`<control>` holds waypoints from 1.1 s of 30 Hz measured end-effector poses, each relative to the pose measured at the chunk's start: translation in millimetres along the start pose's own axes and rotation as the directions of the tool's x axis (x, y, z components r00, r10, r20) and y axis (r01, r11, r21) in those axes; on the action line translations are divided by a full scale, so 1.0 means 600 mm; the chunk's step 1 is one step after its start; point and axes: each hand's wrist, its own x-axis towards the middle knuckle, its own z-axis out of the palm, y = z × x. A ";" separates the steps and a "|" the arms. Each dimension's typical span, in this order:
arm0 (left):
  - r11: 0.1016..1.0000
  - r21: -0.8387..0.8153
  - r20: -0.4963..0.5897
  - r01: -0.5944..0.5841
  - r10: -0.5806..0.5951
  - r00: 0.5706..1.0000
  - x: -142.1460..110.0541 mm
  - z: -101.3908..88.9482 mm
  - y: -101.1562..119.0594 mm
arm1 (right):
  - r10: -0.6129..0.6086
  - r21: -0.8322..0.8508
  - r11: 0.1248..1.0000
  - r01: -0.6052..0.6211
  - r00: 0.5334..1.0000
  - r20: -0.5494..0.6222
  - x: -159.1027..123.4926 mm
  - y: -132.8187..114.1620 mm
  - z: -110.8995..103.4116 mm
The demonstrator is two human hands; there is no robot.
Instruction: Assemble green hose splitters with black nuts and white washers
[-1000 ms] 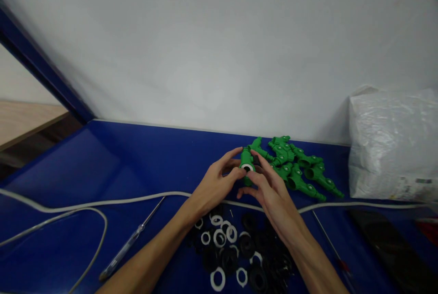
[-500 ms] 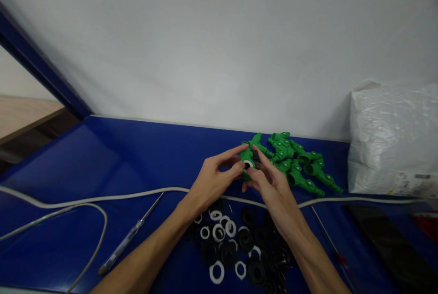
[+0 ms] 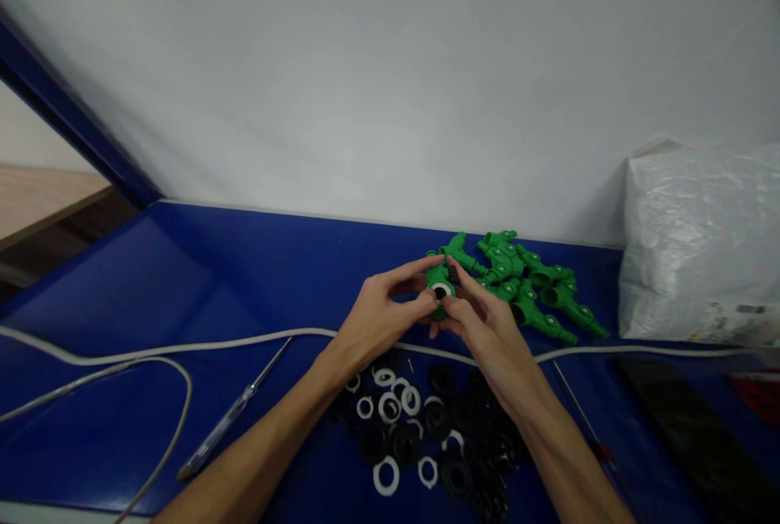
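Note:
Between both hands sits a green plastic pipe fitting (image 3: 435, 273), its round opening facing me with a white ring (image 3: 441, 290) set in it. My left hand (image 3: 393, 300) grips the fitting from the left, thumb at the ring's edge and fingers along the body. From the right, my right hand (image 3: 478, 309) closes on the same fitting, its thumb at the opening. A small dark piece (image 3: 452, 273) shows beside the right fingertips; I cannot tell whether it is attached. Below the hands lie loose white rings (image 3: 386, 475) and black rings (image 3: 407, 444).
Several green fittings (image 3: 536, 317) lie in a pile behind my right hand. A white cable (image 3: 213, 345) crosses the blue table (image 3: 256, 264). A clear-handled screwdriver (image 3: 223, 426) lies left, a thin-shafted tool (image 3: 578, 406) right. A wrapped white package (image 3: 700, 248) and a dark flat object (image 3: 676, 418) stand farther right.
The whole scene has shifted slightly upward in view. Both hands keep their hold on the green fitting, with only slight finger movement at its opening.

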 end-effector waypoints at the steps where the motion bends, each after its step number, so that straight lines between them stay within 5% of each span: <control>1: 1.000 0.006 -0.002 -0.004 0.004 1.000 0.000 0.000 0.000 | 0.000 -0.003 1.000 0.000 1.000 -0.001 0.000 0.000 0.000; 12: 0.989 0.142 -0.010 -0.038 0.040 0.999 -0.001 0.003 0.003 | -0.013 -0.123 0.992 0.013 1.000 0.006 -0.004 0.003 -0.004; 26: 0.998 0.040 -0.011 -0.039 0.040 0.999 0.000 0.010 -0.001 | -0.101 -0.220 0.970 0.103 0.995 0.021 0.001 0.020 -0.008; 33: 1.000 -0.024 -0.030 -0.013 0.012 0.999 0.000 0.009 0.011 | -0.062 -0.097 0.993 0.064 0.998 0.020 -0.002 0.010 -0.006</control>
